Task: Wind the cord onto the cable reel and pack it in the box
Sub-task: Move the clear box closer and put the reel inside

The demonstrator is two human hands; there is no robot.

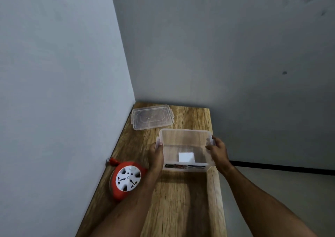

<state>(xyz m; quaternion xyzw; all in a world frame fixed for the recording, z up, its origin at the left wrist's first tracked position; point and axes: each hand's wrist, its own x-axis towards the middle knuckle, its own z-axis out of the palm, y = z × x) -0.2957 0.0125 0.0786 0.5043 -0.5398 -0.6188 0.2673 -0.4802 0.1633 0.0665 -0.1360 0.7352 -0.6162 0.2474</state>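
Note:
A clear plastic box (184,139) stands open in the middle of the wooden table (181,197), with a white slip of paper lying on its bottom. My left hand (156,154) grips the box's left end and my right hand (218,150) grips its right end, thumb over the rim. The red cable reel (126,179), with a white socket face, lies flat on the table to the left of the box, beside my left forearm. Its red plug (113,161) pokes out toward the wall. No loose cord shows.
The box's clear lid (152,117) lies flat at the far left corner of the table. Grey walls close in the table on the left and at the back. The table's right edge drops to a grey floor.

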